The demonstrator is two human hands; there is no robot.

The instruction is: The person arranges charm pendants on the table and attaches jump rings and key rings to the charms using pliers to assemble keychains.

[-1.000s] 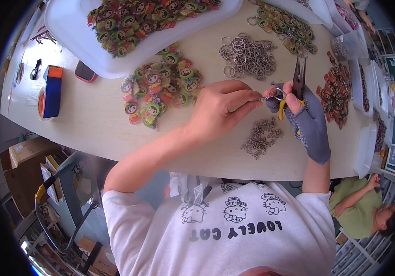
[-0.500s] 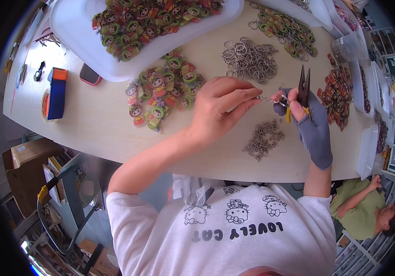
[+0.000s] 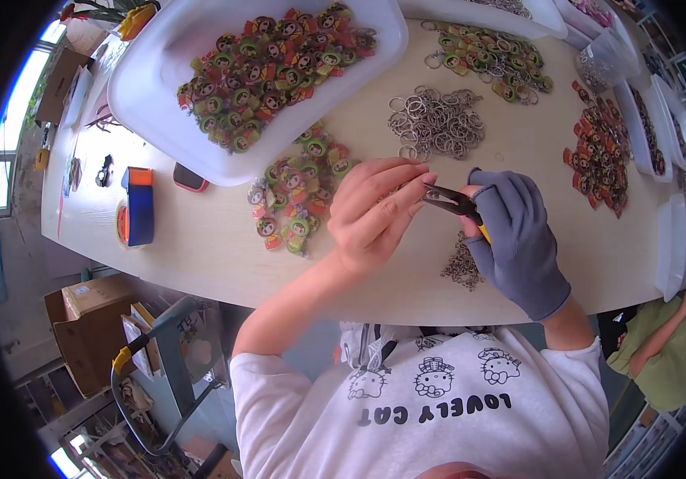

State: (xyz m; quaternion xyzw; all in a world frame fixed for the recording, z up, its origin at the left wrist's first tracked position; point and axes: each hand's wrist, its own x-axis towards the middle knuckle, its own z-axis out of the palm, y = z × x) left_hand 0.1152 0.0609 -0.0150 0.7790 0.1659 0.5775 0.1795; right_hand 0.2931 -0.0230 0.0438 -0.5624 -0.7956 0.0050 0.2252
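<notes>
My left hand [image 3: 376, 214] is bare, its thumb and fingers pinched together over the table. What they pinch is mostly hidden; only a small metallic bit shows. A grey fingerless glove covers my right hand [image 3: 519, 243], which is wrapped round yellow-handled needle-nose pliers [image 3: 456, 204]. The pliers' dark jaws point left and reach the fingertips of my left hand. Below them lies a pile of small metal chain pieces [image 3: 461, 265], partly covered by the right hand. Left of my left hand are green and red character charms [image 3: 291, 188]. A heap of metal key rings [image 3: 439, 120] lies beyond both hands.
A white tray [image 3: 139, 132] of charms stands at the back left. Ringed green charms [image 3: 491, 60] and red charms [image 3: 598, 152] lie to the right, beside white bins [image 3: 673, 247]. A blue tape dispenser [image 3: 141, 214] stands left. Another person [image 3: 662, 351] is at lower right.
The pliers have swung from upright to pointing left, their tips now at my left fingertips. The ring and short chain seen between my hands are no longer visible. The view has shifted.
</notes>
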